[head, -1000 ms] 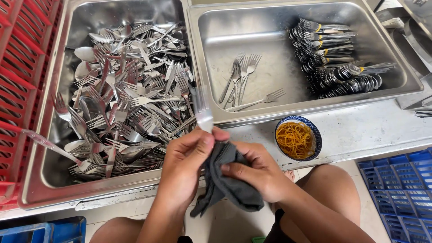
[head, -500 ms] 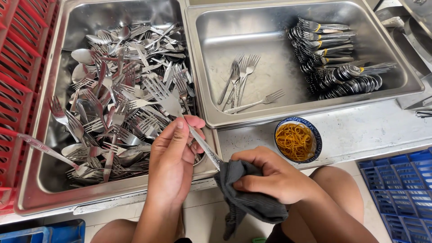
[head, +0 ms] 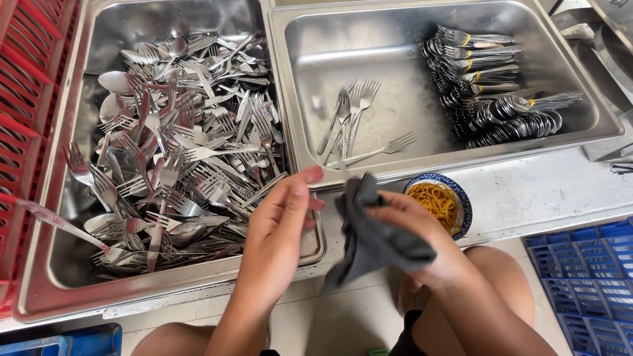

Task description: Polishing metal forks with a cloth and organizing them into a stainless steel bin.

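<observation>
- The dark grey cloth (head: 372,240) is bunched in the right hand (head: 422,234), just off the front edge of the surface (head: 527,194) and above the person's knees; the grip is pressed together on the cloth, fingers folded over its top. It is held up free of the surface, which would let a piece be wiped inside it.
- A thin grey shape stands up from the fold of the cloth near the tray rim; it may be cutlery wrapped inside, but I cannot tell.
- The left hand (head: 280,221) hovers beside the cloth over the front right corner of the left steel tray (head: 39,290); its fingers lie straight and close together, holding nothing that shows.
- That left tray is heaped with a loose tangle of forks and spoons (head: 178,145), lying every way, so single pieces are hard to pick out.
- The right steel tray (head: 297,99) holds a few loose forks (head: 353,122) near its middle and tidy rows of stacked cutlery (head: 494,86) along its right side, handles aligned, as sorted pieces would lie.
- A small blue-rimmed bowl of orange rubber bands (head: 438,201) sits on the surface at its front edge, just beside the right hand, partly hidden by it.
- A red crate (head: 26,86) is cut off at the left edge, a blue crate (head: 587,277) at the lower right; both hands' forearms run out of view at the bottom.
</observation>
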